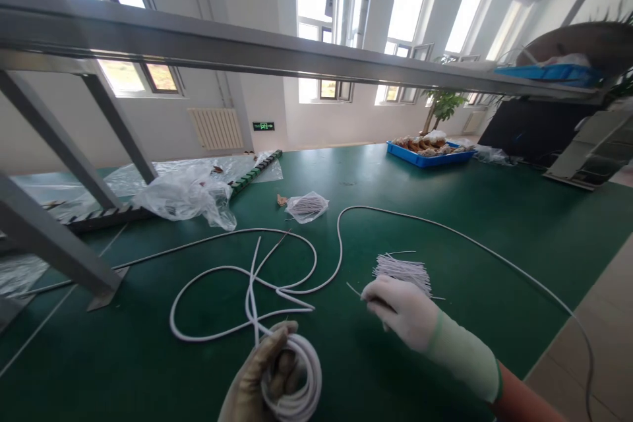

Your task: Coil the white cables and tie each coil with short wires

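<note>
My left hand (267, 372), in a glove, grips a coil of white cable (309, 376) near the bottom of the head view. From that coil, white cable ends rise onto the green table (356, 349). My right hand (400, 310), in a white glove with a pale green cuff, pinches a thin white tie (353, 289) whose end sticks out to the left. Just behind that hand lies a pile of short white ties (403, 269), partly covered by it. A loose grey-white cable (198, 271) loops across the table left of centre.
A clear bag of ties (307, 206) lies beyond the loops. Crumpled plastic (190, 194) and a green slotted strip (254, 173) are at the left. A blue tray (425, 159) stands at the back right. A grey shelf beam (247, 46) crosses above; its post (54, 244) meets the table.
</note>
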A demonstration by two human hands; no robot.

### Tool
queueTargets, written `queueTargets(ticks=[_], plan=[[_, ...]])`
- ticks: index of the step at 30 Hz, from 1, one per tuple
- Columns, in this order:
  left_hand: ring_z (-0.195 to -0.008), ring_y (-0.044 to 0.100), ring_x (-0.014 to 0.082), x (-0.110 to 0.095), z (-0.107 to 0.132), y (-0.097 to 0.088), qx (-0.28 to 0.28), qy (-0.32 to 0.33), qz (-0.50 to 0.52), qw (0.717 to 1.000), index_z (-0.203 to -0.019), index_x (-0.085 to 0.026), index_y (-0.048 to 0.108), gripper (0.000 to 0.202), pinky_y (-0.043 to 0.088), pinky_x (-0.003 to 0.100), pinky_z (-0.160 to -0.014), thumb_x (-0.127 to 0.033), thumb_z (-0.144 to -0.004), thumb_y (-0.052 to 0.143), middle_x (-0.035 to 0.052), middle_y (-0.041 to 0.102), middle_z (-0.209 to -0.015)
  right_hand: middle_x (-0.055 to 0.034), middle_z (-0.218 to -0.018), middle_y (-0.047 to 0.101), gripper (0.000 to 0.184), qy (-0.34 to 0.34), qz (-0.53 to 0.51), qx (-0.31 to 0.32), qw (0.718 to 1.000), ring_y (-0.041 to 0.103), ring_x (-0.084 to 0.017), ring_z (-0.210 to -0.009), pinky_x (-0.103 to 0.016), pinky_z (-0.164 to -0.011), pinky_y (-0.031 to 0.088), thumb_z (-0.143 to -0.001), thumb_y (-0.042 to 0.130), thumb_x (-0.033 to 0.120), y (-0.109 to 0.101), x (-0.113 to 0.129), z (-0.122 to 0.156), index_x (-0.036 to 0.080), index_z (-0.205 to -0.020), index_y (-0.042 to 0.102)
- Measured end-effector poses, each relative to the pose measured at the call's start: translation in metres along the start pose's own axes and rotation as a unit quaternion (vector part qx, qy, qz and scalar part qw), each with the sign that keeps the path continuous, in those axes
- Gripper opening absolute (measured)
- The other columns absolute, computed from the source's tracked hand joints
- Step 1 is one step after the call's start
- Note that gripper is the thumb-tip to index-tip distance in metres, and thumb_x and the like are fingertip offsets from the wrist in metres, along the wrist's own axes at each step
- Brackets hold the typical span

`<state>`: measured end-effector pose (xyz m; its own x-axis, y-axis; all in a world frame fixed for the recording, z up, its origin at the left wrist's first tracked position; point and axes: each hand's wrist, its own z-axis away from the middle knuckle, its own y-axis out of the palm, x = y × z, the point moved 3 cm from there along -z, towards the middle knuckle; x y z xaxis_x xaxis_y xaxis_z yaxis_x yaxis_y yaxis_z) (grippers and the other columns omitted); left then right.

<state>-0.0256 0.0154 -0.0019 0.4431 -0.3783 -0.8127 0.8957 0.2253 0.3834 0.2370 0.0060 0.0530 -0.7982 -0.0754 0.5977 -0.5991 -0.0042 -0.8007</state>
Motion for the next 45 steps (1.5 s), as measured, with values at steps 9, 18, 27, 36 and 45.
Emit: queueTargets(ticks=[9,18,27,36,45], plan=[[-0.045,0.048,0.0099,-0.013,0.010,0.022,0.111,-0.127,0.120,0.978,-0.079,-0.016,0.079,0.022,0.047,0.021,-0.045,-0.037,-0.076,0.084,-0.0044,0.049,-0.051,-0.0044,-0.094,0.070,0.024,-0.184,0.156,0.087,0.966,0.068,-0.021,-0.075,-0.030,-0.063,0.056,-0.089,0.067,0.006,0.031,0.054,-0.016,0.022,-0.105,0.077],[-0.103,0.073,0.0291,0.002,-0.011,-0.009,0.113,0.091,-0.179,0.973,-0.095,-0.025,0.078,0.014,0.061,0.044,-0.093,-0.019,-0.082,0.073,0.0083,0.078,-0.107,-0.0030,-0.096,0.069,0.016,-0.168,0.011,0.079,0.983,0.065,-0.018,-0.082,-0.028,-0.073,0.051,-0.098,0.064,0.017,0.041,0.080,-0.012,0.022,-0.108,0.075],[-0.116,0.069,0.0332,0.007,-0.021,-0.025,0.113,0.107,-0.188,0.970,-0.101,-0.027,0.077,0.030,0.057,0.048,-0.103,-0.013,-0.074,0.078,0.0071,0.076,-0.115,-0.0037,-0.103,0.071,0.036,-0.109,-0.178,0.068,0.976,0.069,-0.020,-0.090,-0.030,-0.082,0.057,-0.092,0.059,0.013,0.031,0.084,-0.002,0.022,-0.126,0.068],[-0.110,0.069,0.0302,0.024,-0.019,-0.012,0.059,0.087,-0.098,0.990,-0.101,-0.026,0.077,0.019,0.059,0.043,-0.095,-0.019,-0.088,0.066,0.0078,0.076,-0.114,-0.0041,-0.109,0.069,0.056,-0.021,-0.095,0.007,0.995,0.070,-0.026,-0.094,-0.036,-0.079,0.062,-0.079,0.080,0.027,0.053,0.095,0.006,0.027,-0.132,0.063],[-0.106,0.072,0.0349,-0.002,-0.008,0.010,0.144,-0.044,-0.018,0.988,-0.083,-0.026,0.079,0.007,0.059,0.048,-0.098,-0.031,-0.080,0.077,0.0096,0.079,-0.095,-0.0087,-0.119,0.069,0.035,-0.177,-0.046,-0.075,0.980,0.068,-0.025,-0.101,-0.037,-0.088,0.062,-0.100,0.054,0.019,0.056,0.089,0.007,0.020,-0.134,0.063]])
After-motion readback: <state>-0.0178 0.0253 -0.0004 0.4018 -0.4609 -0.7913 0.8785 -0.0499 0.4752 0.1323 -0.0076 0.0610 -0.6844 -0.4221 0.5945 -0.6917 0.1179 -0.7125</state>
